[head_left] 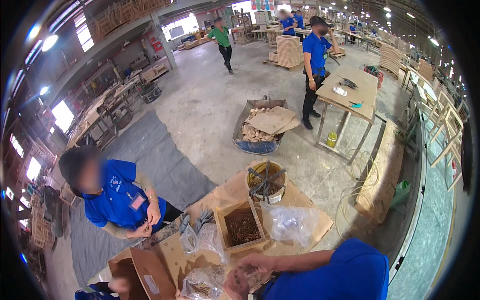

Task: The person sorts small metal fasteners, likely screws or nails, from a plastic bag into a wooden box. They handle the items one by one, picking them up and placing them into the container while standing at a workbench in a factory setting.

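At the lower edge, my right arm in a blue short sleeve (pixel 355 267) reaches left across the cardboard-covered surface. My right hand (pixel 254 263) is curled close to my left hand (pixel 236 285). Both have bent fingers around something small; what it is cannot be made out. Beside them lies a clear plastic bag of screws (pixel 202 284). Just beyond my hands stands an open wooden box (pixel 223 231) with brown metal screws inside. Behind it is a round bucket (pixel 276 196) with a dark cross-shaped divider and more small hardware.
A clear bag (pixel 290 223) lies right of the box; grey gloves (pixel 202 220) lie left. A blurred hand (pixel 119 285) is by an open carton (pixel 150 270). A blue-shirted co-worker (pixel 117 200) handles something small. Beyond stand a scrap-filled cart (pixel 257 146) and a workbench (pixel 362 92).
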`<state>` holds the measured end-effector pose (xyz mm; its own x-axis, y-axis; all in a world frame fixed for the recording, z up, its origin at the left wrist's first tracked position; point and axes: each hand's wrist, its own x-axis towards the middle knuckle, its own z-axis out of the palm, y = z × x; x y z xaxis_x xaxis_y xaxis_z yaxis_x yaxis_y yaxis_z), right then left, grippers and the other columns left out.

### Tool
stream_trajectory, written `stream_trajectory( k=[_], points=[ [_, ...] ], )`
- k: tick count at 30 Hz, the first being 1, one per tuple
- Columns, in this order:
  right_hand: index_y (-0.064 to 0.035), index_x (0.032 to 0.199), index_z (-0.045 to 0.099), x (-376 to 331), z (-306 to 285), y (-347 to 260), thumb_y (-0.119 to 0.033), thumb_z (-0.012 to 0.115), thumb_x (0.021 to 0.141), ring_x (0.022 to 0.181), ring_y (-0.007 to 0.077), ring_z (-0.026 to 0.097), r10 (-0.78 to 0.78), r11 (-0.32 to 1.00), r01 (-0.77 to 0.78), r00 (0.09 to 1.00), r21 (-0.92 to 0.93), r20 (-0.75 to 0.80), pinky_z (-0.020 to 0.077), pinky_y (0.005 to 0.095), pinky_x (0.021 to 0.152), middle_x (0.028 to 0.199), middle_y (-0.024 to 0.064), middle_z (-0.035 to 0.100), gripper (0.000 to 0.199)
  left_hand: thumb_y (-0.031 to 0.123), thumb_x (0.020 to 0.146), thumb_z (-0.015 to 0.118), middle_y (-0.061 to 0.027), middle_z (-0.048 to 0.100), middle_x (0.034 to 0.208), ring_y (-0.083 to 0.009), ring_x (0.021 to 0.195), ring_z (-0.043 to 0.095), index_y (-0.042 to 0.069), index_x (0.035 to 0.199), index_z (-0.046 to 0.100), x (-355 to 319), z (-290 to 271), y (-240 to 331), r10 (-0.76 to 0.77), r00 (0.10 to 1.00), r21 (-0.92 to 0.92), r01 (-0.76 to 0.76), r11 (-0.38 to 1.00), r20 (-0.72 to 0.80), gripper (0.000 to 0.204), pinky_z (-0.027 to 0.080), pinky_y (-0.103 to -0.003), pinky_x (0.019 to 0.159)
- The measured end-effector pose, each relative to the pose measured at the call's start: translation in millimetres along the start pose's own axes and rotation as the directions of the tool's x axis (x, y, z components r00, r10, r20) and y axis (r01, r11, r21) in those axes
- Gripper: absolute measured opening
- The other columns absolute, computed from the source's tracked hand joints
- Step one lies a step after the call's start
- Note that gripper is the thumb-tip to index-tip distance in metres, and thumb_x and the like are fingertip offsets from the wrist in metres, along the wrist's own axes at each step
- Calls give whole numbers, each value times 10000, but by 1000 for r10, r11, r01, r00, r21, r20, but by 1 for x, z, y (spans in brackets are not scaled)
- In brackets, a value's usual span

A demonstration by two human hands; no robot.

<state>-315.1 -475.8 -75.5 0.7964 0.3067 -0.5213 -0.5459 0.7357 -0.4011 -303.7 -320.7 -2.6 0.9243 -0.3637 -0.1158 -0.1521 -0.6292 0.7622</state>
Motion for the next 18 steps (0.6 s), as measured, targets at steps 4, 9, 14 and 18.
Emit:
stream_trajectory(
  k=[4, 9, 14, 18],
  points=[
    [-32, 1114, 639, 1, 6, 0, -209, 584, 939, 773, 103, 625, -15, 1000, 16, 999, -27, 29, 533, 247, 688, 921, 22, 662, 255, 163, 865, 620, -199, 656, 723, -351, 655, 668, 30, 908, 639, 2, 10, -4, 251, 937, 11, -256, 967, -242, 141, 515, -395, 582],
    [-43, 1133, 649, -1, 8, 0, -216, 588, 945, 779, 96, 623, -62, 995, 65, 997, -72, 46, 533, 247, 707, 945, 14, 670, 262, 134, 870, 623, -183, 651, 693, -330, 614, 665, 27, 912, 632, 0, 13, -9, 328, 914, 73, -320, 945, -238, 115, 503, -383, 545],
    [-69, 1123, 672, -4, 9, 0, -265, 612, 937, 809, 85, 625, -105, 985, 113, 992, -130, 63, 532, 240, 736, 965, -6, 672, 276, 129, 857, 636, -186, 658, 714, -328, 626, 669, 26, 919, 641, 0, 15, -9, 234, 942, 9, -239, 971, -242, 120, 507, -382, 557],
    [-55, 1125, 666, -1, 1, 9, -273, 604, 943, 824, 86, 629, -189, 964, 197, 980, -177, 63, 530, 238, 744, 973, 5, 676, 291, 135, 844, 653, -185, 656, 732, -282, 616, 650, 10, 910, 648, -4, 21, -6, 282, 916, 32, -285, 958, -284, 142, 491, -357, 562]
  ],
)
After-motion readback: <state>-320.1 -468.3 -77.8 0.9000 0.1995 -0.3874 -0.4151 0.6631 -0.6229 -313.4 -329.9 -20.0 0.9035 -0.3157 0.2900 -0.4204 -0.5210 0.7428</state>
